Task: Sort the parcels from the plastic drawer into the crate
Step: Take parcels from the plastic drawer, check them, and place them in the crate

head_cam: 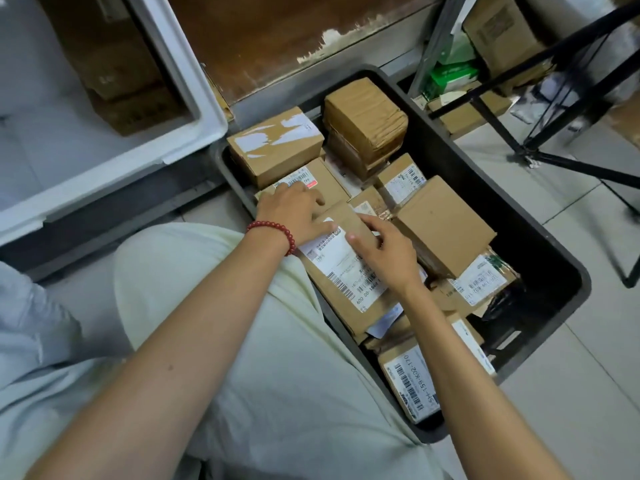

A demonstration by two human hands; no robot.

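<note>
The big white plastic drawer (194, 81) at your left is not emptied: at least two brown cardboard cartons (114, 74) show inside it, though how many more lie below I cannot tell. The dark grey plastic crate (540, 251) in front of your knee is, by my reading, well filled; brown cardboard parcels cover most of its floor, some stacked two high at the far end, with only a dark pocket showing along the right wall.

The parcel in play is the long brown cardboard box with the white barcode label (332, 268). It lies tilted against the crate's near-left wall, on top of other parcels, so it is in the crate but not yet settled flat.

Your left hand (294, 211), the one with the red bead bracelet (277, 230), holds its far end, thumb on the label. Your right hand (388, 251) grips its right edge, fingers bent over the side. I judge this the seating step; the drawer's cartons are what remains.
</note>
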